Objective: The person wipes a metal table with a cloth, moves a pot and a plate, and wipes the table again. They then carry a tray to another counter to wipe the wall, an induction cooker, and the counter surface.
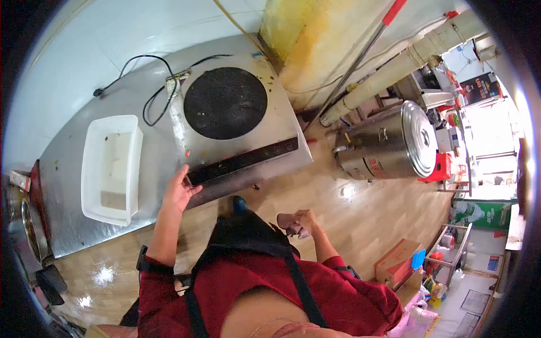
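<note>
My left hand (180,190) is at the front edge of the metal counter (155,169), its fingers apart beside the left end of the black control strip (242,161). Nothing shows in it. A cooktop with a round black plate (225,103) lies beyond that hand. To its left a white plastic tub (112,169) sits on the counter, with a little residue inside. My right hand (307,220) is closed on a brownish-pink cloth (290,223), held low over the floor beside the dark apron (242,239).
A large lidded steel pot (389,141) stands on the floor at the right. Behind it are a slanting pipe (406,59) and a red-handled pole (360,56). A cardboard box (397,259) and a rack (451,245) occupy the lower right. A black cable (169,70) crosses the counter.
</note>
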### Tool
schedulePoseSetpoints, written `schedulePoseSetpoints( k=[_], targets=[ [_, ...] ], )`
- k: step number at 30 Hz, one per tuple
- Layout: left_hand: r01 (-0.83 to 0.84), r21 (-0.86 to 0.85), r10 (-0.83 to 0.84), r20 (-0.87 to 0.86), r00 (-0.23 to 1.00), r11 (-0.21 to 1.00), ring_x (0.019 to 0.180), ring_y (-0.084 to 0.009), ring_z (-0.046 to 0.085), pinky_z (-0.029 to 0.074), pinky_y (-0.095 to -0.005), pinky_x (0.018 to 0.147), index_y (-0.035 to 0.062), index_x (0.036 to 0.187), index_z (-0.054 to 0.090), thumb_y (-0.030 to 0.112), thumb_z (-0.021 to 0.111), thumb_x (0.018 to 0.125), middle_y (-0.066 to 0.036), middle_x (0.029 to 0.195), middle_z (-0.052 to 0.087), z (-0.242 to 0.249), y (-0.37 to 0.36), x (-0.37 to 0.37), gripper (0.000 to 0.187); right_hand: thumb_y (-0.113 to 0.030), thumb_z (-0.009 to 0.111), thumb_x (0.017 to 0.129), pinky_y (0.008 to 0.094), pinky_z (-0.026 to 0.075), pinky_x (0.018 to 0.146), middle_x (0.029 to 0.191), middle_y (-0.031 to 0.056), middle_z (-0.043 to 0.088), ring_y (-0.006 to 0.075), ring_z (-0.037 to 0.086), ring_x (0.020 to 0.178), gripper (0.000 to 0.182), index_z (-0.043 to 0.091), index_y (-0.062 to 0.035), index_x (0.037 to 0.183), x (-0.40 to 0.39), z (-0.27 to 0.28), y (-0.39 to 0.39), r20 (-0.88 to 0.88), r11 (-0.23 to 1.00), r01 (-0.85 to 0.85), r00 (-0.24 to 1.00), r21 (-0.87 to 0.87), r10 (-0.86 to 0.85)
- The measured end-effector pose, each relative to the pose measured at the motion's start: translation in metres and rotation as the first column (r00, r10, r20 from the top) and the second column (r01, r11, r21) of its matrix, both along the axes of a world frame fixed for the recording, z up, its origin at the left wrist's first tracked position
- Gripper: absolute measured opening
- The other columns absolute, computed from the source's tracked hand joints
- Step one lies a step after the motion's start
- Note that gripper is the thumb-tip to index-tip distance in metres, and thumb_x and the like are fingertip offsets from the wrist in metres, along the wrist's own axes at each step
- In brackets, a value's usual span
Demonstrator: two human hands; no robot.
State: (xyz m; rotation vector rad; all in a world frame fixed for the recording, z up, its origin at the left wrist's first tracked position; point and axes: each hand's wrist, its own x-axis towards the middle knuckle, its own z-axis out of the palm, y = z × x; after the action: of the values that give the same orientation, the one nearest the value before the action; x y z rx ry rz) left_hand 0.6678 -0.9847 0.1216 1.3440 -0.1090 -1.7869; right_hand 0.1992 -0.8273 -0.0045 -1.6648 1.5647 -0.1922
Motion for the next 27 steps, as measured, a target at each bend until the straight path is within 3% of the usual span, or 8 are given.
schedulePoseSetpoints(
  k=[2,3,6,8,9,10,11,27],
  targets=[
    [-0.018,-0.007,0.018,-0.025,1.0,1.0,0.091,-0.0198,0.054,0.047,-0.0426,0.077,0.0137,0.106,0.057,0.035,0.068,0.081,-0.003,0.103,0.056,0.007,0.004,0.0,0.035,-0.011,0.06,0.074,0.0305,0.05,0.059,0.071,0.0099,0.065,0.0157,0.061,0.066,0.013,0.066,-0.0003,0.078,-0.015,-0.018,-0.004,-0.334,0.775,-0.559,0.821,-0.296,0.464],
    [-0.013,-0.007,0.013,-0.022,1.0,1.0,0.091,-0.0198,0.054,0.047,-0.0426,0.077,0.0137,0.106,0.057,0.035,0.068,0.081,-0.003,0.103,0.056,0.009,0.002,-0.001,0.035,-0.011,0.06,0.074,0.0305,0.05,0.059,0.071,0.0099,0.065,0.0157,0.061,0.066,0.013,0.066,-0.0003,0.078,-0.015,-0.021,0.0,-0.331,0.777,-0.554,0.824,-0.298,0.46],
    [0.002,0.01,-0.001,-0.014,1.0,1.0,0.09,-0.0192,0.055,0.046,-0.0399,0.074,0.0141,0.106,0.057,0.037,0.069,0.08,-0.002,0.102,0.057,0.016,-0.002,-0.004,0.036,-0.012,0.058,0.074,0.0299,0.048,0.054,0.068,0.0077,0.063,0.0135,0.059,0.063,0.012,0.065,-0.0018,0.075,-0.017,-0.033,0.01,0.164,0.999,0.031,0.986,-0.034,-0.025],
    [0.032,0.014,-0.032,0.033,0.999,0.999,0.089,-0.0183,0.055,0.045,-0.0369,0.072,0.0149,0.105,0.058,0.039,0.069,0.079,-0.003,0.1,0.057,0.016,-0.006,-0.007,0.037,-0.011,0.056,0.074,0.0284,0.045,0.052,0.065,0.0047,0.061,0.0112,0.056,0.061,0.011,0.064,-0.0032,0.073,-0.029,-0.048,0.012,-0.45,0.687,-0.591,0.795,-0.423,0.406],
    [0.052,0.02,-0.053,0.033,0.998,0.998,0.089,-0.0183,0.055,0.045,-0.0369,0.072,0.0149,0.105,0.058,0.039,0.069,0.079,-0.003,0.1,0.057,0.012,-0.008,-0.005,0.037,-0.011,0.056,0.074,0.0286,0.045,0.051,0.064,0.0039,0.06,0.0114,0.055,0.06,0.011,0.064,-0.0035,0.073,-0.009,-0.016,0.009,-0.202,0.941,-0.303,0.941,-0.151,0.271],
    [0.091,0.01,-0.091,0.024,0.996,0.996,0.088,-0.0178,0.055,0.045,-0.0358,0.07,0.0154,0.104,0.058,0.04,0.069,0.079,-0.002,0.099,0.057,0.004,-0.012,-0.002,0.037,-0.01,0.055,0.074,0.0288,0.045,0.051,0.063,0.0031,0.059,0.0117,0.055,0.059,0.011,0.064,-0.0037,0.073,0.015,0.025,0.003,0.108,0.953,0.219,0.964,0.211,-0.245],
    [0.129,0.001,-0.129,0.016,0.992,0.992,0.086,-0.0173,0.055,0.045,-0.0348,0.069,0.016,0.104,0.058,0.041,0.069,0.078,-0.002,0.098,0.058,0.001,-0.014,0.001,0.038,-0.01,0.055,0.074,0.0291,0.045,0.05,0.063,0.0024,0.058,0.012,0.054,0.058,0.011,0.064,-0.004,0.074,0.041,0.069,-0.004,0.118,0.701,0.589,0.726,0.402,-0.677],
    [0.29,-0.132,-0.291,0.013,0.957,0.948,0.054,-0.0197,0.058,0.047,-0.0325,0.046,0.0109,0.087,0.06,0.052,0.057,0.082,-0.005,0.07,0.062,0.1,-0.057,0.002,0.042,-0.006,0.052,0.076,0.0236,0.033,0.046,0.063,0.0002,0.05,0.0095,0.045,0.053,0.009,0.059,-0.0012,0.073,0.085,0.176,-0.091,0.704,0.488,0.819,0.153,0.301,-0.693]
  ],
)
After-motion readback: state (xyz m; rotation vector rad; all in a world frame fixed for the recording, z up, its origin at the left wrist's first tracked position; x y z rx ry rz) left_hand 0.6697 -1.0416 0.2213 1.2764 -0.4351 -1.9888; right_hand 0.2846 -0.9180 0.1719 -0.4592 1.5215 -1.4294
